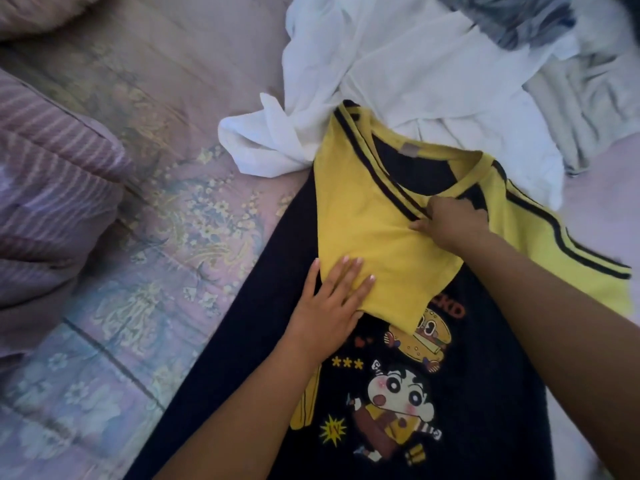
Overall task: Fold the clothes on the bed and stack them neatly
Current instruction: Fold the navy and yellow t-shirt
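A navy T-shirt [485, 393] with yellow striped sleeves and a cartoon print lies face up on the bed. Its left yellow sleeve [374, 223] is folded inward over the chest. My left hand [332, 299] lies flat with straight fingers on the lower edge of that folded sleeve. My right hand [446, 220] pinches the sleeve's striped edge near the yellow neckline. The other yellow sleeve [561, 251] spreads out to the right, past my right forearm.
A crumpled white garment [398, 81] lies beyond the shirt's collar, with grey clothes [588, 98] at the far right. The floral pink bedsheet [156, 202] stretches left, and a striped mauve quilt [52, 188] bunches at the left edge.
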Tool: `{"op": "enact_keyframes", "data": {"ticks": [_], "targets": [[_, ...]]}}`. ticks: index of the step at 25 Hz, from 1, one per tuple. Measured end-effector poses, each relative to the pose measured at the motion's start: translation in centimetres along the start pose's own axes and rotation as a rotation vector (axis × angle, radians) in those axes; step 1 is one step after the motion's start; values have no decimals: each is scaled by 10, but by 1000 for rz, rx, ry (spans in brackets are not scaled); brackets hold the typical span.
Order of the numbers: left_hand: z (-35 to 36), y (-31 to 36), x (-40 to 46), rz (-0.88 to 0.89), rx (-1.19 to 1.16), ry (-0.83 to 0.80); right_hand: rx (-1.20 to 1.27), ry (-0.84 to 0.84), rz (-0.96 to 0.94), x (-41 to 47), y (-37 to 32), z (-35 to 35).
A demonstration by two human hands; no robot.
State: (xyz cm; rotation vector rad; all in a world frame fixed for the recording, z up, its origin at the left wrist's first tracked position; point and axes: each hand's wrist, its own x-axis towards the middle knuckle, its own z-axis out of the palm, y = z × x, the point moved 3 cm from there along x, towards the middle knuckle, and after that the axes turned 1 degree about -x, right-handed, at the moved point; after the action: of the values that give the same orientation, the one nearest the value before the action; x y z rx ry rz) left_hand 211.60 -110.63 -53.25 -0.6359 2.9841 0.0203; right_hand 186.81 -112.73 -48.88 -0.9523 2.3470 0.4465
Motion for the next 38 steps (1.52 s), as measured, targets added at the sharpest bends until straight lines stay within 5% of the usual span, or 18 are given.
{"op": "enact_keyframes", "data": {"ticks": [7, 10, 12, 16, 19, 23, 28, 30, 33, 35, 38], "targets": [[-12, 16, -64, -188, -154, 13, -27, 321, -28, -31, -32, 14], [-13, 15, -164, -356, -201, -68, 163, 431, -265, -122, -64, 77], [-13, 14, -235, -428, -194, -140, 494, 334, -294, -191, -87, 127], [-12, 18, -323, -408, -207, -324, 1187, -68, 92, -285, -135, 200], [-18, 9, -334, -494, -280, -389, 1315, -263, 274, -310, -166, 221], [-26, -11, -324, -584, -466, -448, 1166, -405, 258, -328, -196, 227], [-39, -8, -328, -510, -969, -264, 1421, -112, 351, -353, -187, 239], [-39, -14, -338, -501, -1030, -278, 1452, -126, 398, -373, -181, 260], [-32, -40, -350, -757, -937, -116, 1382, -272, 315, -399, -186, 291], [-24, -55, -358, -928, -894, -74, 1411, -176, 319, -408, -187, 300], [-10, -55, -364, -1000, -1089, -270, 1481, -59, 428, -426, -184, 310]]}}
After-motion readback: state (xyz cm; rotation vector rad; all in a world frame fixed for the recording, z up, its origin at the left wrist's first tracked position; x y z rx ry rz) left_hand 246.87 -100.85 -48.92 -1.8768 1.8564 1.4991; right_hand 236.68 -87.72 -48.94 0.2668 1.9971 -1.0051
